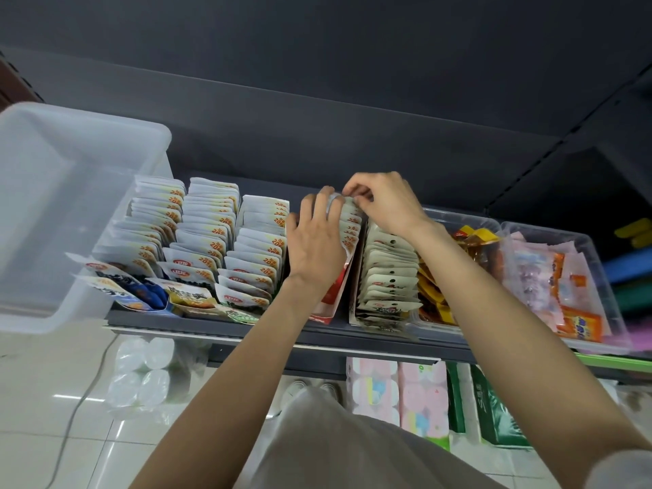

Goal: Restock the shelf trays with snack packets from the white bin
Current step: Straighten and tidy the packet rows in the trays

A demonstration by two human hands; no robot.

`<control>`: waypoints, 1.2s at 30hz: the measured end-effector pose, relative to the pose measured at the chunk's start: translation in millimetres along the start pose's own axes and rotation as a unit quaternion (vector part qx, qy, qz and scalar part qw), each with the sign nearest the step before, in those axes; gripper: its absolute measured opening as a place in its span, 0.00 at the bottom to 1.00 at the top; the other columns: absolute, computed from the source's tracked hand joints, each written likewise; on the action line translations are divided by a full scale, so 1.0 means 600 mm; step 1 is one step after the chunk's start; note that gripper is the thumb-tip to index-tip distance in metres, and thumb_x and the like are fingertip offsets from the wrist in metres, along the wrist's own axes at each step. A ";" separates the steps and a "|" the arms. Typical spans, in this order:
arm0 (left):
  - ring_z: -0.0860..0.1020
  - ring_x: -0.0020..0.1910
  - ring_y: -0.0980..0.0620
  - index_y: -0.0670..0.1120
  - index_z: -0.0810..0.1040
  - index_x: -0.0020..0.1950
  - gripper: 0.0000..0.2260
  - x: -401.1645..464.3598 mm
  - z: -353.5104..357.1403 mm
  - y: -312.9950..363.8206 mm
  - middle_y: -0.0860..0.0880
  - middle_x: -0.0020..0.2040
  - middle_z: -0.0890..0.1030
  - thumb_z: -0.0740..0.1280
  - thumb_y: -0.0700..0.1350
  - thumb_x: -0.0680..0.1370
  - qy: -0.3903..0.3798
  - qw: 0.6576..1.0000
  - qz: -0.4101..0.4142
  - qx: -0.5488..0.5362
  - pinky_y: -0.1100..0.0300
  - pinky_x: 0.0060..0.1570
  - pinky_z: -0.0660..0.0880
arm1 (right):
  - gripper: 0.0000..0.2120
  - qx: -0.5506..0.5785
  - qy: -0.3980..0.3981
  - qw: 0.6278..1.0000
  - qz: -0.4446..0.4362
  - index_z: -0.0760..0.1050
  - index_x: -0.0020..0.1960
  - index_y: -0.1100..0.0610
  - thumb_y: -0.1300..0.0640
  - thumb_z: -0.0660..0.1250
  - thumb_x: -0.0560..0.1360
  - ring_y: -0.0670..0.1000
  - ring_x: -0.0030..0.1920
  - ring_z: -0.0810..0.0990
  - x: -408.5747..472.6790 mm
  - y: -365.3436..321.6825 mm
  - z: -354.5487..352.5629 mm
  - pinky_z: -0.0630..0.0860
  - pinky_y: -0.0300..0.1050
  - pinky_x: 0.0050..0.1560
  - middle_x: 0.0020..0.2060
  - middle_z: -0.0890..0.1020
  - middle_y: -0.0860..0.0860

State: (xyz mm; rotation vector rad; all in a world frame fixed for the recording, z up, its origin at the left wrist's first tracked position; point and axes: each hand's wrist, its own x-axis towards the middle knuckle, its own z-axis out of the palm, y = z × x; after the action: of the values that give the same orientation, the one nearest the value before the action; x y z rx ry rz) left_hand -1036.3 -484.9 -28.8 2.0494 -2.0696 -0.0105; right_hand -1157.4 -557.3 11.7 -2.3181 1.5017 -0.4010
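A dark shelf (352,335) carries rows of white snack packets standing in cardboard trays. My left hand (317,241) lies over a red-sided tray (335,294), fingers curled against the left side of a stack of white packets (351,224). My right hand (384,202) reaches over the back of that stack and pinches the top edges of the rearmost packets. The white bin (70,192) rests at the shelf's left end, and what shows of its inside looks empty.
Three full rows of white packets (208,234) stand left of my hands, another tray of packets (388,273) right of them. Clear tubs hold yellow-red snacks (472,241) and pink packets (550,277). Tissue packs (398,390) sit on the floor below.
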 end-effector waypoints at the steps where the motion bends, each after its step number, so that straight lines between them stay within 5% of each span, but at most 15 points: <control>1: 0.60 0.69 0.47 0.50 0.60 0.70 0.27 0.000 -0.002 0.000 0.50 0.74 0.58 0.65 0.45 0.73 -0.004 1.000 0.001 0.003 0.50 0.63 0.64 | 0.09 -0.003 0.005 1.000 -0.001 0.80 0.52 0.52 0.62 0.66 0.76 0.48 0.46 0.81 0.000 -0.001 -0.001 0.78 0.48 0.51 0.45 0.84 0.47; 7: 0.59 0.70 0.47 0.49 0.63 0.67 0.23 -0.006 -0.010 -0.010 0.49 0.73 0.58 0.64 0.40 0.73 0.002 1.000 0.007 -0.005 0.49 0.65 0.64 | 0.08 -0.076 0.008 0.997 -0.012 0.79 0.54 0.53 0.60 0.63 0.78 0.52 0.48 0.81 0.002 -0.005 0.003 0.75 0.47 0.52 0.44 0.84 0.50; 17: 0.70 0.65 0.47 0.44 0.68 0.64 0.22 -0.064 0.015 -0.009 0.45 0.62 0.74 0.66 0.41 0.70 0.079 0.991 0.022 -0.102 0.50 0.62 0.70 | 0.10 -0.234 -0.050 0.968 -0.070 0.78 0.55 0.52 0.61 0.61 0.78 0.58 0.46 0.80 0.011 -0.024 0.001 0.71 0.47 0.43 0.45 0.82 0.54; 20: 0.68 0.67 0.47 0.44 0.68 0.67 0.23 -0.068 0.011 -0.009 0.46 0.65 0.72 0.57 0.42 0.71 0.073 0.991 0.023 -0.107 0.50 0.65 0.68 | 0.10 -0.222 -0.054 0.971 -0.075 0.80 0.53 0.52 0.61 0.62 0.77 0.58 0.47 0.79 0.010 -0.035 0.003 0.71 0.47 0.44 0.45 0.82 0.53; 23: 0.64 0.71 0.48 0.45 0.67 0.69 0.23 -0.067 0.014 -0.009 0.46 0.69 0.70 0.62 0.40 0.73 0.062 0.991 0.017 -0.114 0.48 0.68 0.65 | 0.10 -0.212 -0.050 0.975 -0.051 0.80 0.52 0.52 0.63 0.63 0.76 0.58 0.47 0.79 0.011 -0.039 0.008 0.74 0.48 0.46 0.45 0.82 0.53; 28: 0.48 0.77 0.47 0.47 0.54 0.77 0.33 -0.056 0.016 -0.011 0.46 0.78 0.52 0.65 0.41 0.76 0.000 0.990 0.024 -0.140 0.49 0.74 0.52 | 0.06 -0.164 -0.044 0.985 -0.001 0.80 0.49 0.52 0.59 0.67 0.75 0.56 0.47 0.81 0.018 -0.024 0.011 0.77 0.52 0.49 0.44 0.84 0.52; 31: 0.55 0.75 0.45 0.44 0.51 0.77 0.35 -0.046 0.019 -0.012 0.43 0.78 0.50 0.64 0.34 0.74 0.018 0.970 0.021 -0.240 0.52 0.69 0.65 | 0.07 -0.119 0.004 0.993 -0.005 0.80 0.53 0.54 0.57 0.65 0.77 0.54 0.49 0.80 0.012 -0.018 0.011 0.74 0.49 0.53 0.46 0.84 0.51; 33: 0.68 0.68 0.48 0.45 0.49 0.77 0.37 -0.042 0.020 -0.013 0.45 0.78 0.51 0.64 0.32 0.73 0.020 0.943 -0.040 -0.328 0.58 0.54 0.76 | 0.11 -0.102 0.037 0.994 -0.006 0.80 0.55 0.55 0.59 0.60 0.79 0.54 0.51 0.80 0.006 -0.012 0.011 0.71 0.49 0.59 0.48 0.84 0.52; 36: 0.68 0.67 0.52 0.45 0.48 0.77 0.37 -0.039 0.030 -0.009 0.46 0.76 0.57 0.65 0.32 0.74 -0.001 0.888 -0.126 -0.443 0.63 0.58 0.71 | 0.15 -0.122 0.008 0.992 -0.008 0.78 0.60 0.54 0.59 0.55 0.81 0.54 0.54 0.80 0.002 0.003 0.011 0.68 0.52 0.63 0.52 0.84 0.52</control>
State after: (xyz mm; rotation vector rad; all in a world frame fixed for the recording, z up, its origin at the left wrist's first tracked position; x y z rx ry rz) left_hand -1034.1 -464.6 -50.9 1.6593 -1.3519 -0.8324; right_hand -1155.5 -558.4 5.2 -2.5185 1.6216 -0.2503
